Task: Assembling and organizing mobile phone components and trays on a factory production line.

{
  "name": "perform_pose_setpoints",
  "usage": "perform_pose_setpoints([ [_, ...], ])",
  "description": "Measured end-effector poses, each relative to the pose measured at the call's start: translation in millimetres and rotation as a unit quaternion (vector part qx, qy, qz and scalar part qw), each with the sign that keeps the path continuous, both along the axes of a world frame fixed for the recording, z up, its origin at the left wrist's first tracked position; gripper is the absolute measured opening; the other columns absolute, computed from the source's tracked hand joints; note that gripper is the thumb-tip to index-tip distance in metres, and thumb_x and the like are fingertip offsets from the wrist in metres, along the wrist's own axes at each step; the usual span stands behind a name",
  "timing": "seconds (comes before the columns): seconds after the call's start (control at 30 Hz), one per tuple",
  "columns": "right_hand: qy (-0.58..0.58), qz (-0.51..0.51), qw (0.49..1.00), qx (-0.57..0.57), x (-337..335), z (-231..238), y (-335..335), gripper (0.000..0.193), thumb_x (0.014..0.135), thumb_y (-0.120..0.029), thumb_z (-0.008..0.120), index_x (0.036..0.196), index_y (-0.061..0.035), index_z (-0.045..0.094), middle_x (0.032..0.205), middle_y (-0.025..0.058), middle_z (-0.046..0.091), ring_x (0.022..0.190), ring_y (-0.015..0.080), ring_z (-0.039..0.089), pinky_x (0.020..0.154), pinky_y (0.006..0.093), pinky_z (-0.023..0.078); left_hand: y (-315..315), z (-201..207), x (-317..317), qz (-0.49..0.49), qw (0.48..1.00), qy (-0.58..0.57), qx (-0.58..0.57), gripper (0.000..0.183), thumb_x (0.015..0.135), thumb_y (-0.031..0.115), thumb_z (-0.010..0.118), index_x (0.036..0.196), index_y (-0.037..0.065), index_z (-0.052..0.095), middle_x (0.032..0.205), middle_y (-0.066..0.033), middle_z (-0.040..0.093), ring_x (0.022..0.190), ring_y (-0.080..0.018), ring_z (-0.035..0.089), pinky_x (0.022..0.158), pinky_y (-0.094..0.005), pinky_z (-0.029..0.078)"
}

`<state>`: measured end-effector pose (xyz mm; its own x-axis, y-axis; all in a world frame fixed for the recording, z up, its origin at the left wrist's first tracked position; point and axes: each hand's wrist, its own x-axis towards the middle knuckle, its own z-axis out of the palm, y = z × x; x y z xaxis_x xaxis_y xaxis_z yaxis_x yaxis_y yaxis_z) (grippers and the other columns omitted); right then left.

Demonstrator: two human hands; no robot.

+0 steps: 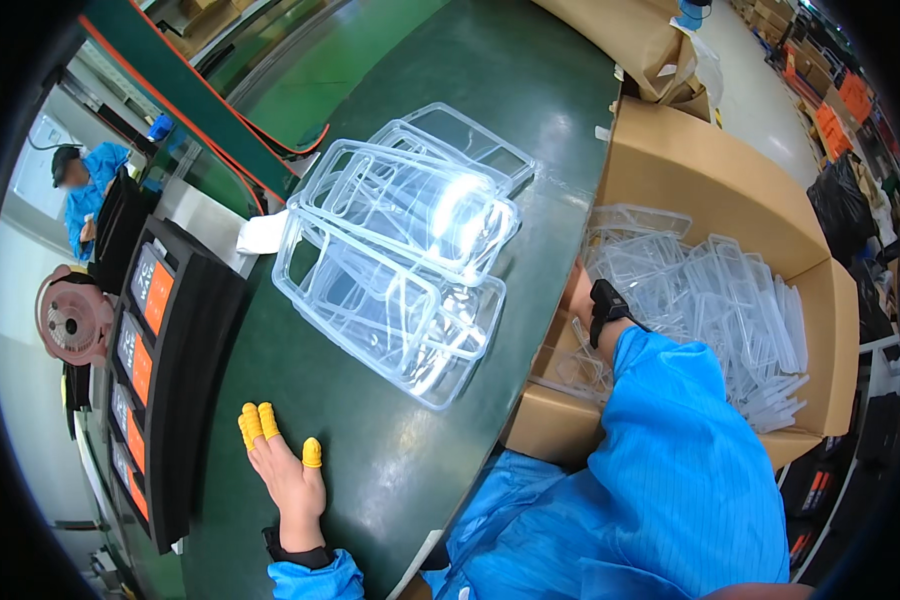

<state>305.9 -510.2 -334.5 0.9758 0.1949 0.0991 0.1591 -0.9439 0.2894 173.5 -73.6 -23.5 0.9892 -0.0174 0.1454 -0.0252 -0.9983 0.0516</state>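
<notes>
My left hand [290,478] lies on the green tabletop [380,450], fingers stretched out and holding nothing. Yellow finger cots cover some of its fingertips. My right arm reaches down over the table's edge into a large cardboard box [725,175]. Only part of my right hand [575,293] shows there; its fingers are hidden, so I cannot tell what it grips. Many clear plastic trays [670,280] fill the box in a jumble. On the table, beyond my left hand, lies a loose overlapping pile of similar clear trays [400,240].
Black foam holders [170,360] with orange-and-grey boxes line the table's left side, beside a pink fan [73,318]. A green board with orange edges [195,95] rises at the far left. Brown paper [620,35] lies at the far right. Another person [95,190] in blue works at left.
</notes>
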Motion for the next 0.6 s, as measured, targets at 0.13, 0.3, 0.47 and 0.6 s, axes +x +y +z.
perform_pose_setpoints([
  [0.13, -0.034, 0.05, 0.994, 0.091, 2, 13, -5, 0.033, 0.069, -0.019, 0.051, 0.1, -0.0071, 0.055, 0.105, 0.0089, 0.05, 0.109, 0.0246, 0.04, 0.094, 0.049, 0.024, 0, -2, 1, 0.004, 1.0, -0.004, 0.001, 0.057, 0.081, 0.028, 0.046, 0.126, -0.002, 0.027, 0.133, -0.0191, 0.022, 0.123, -0.0351, 0.018, 0.101, -0.0416, 0.013],
  [0.3, -0.154, 0.155, 0.974, 0.06, 3, 33, -14, 0.02, 0.07, -0.018, 0.049, 0.086, -0.0111, 0.06, 0.092, 0.006, 0.053, 0.099, 0.0232, 0.046, 0.095, 0.0496, 0.022, -5, 1, 2, 0.02, 0.999, -0.011, -0.025, 0.055, 0.081, 0.028, 0.048, 0.124, -0.001, 0.031, 0.132, -0.0185, 0.024, 0.123, -0.0344, 0.02, 0.1, -0.0407, 0.015],
  [0.47, -0.032, 0.106, 0.994, 0.007, 20, 1, -15, 0.018, 0.072, -0.019, 0.049, 0.083, -0.0109, 0.061, 0.088, 0.0057, 0.058, 0.09, 0.023, 0.052, 0.088, 0.0467, 0.032, -5, -1, 4, 0.028, 0.999, -0.024, -0.031, 0.053, 0.08, 0.027, 0.05, 0.122, -0.001, 0.034, 0.13, -0.0183, 0.027, 0.121, -0.0345, 0.022, 0.099, -0.0407, 0.017],
  [0.6, 0.027, 0.073, 0.994, 0.073, 39, 30, -29, 0.014, 0.068, -0.014, 0.052, 0.076, -0.0098, 0.062, 0.078, 0.0082, 0.062, 0.077, 0.0236, 0.059, 0.067, 0.0376, 0.045, -4, -2, 5, 0.028, 0.997, -0.042, -0.051, 0.052, 0.079, 0.027, 0.051, 0.12, -0.001, 0.037, 0.127, -0.0182, 0.031, 0.12, -0.0346, 0.025, 0.098, -0.041, 0.019],
])
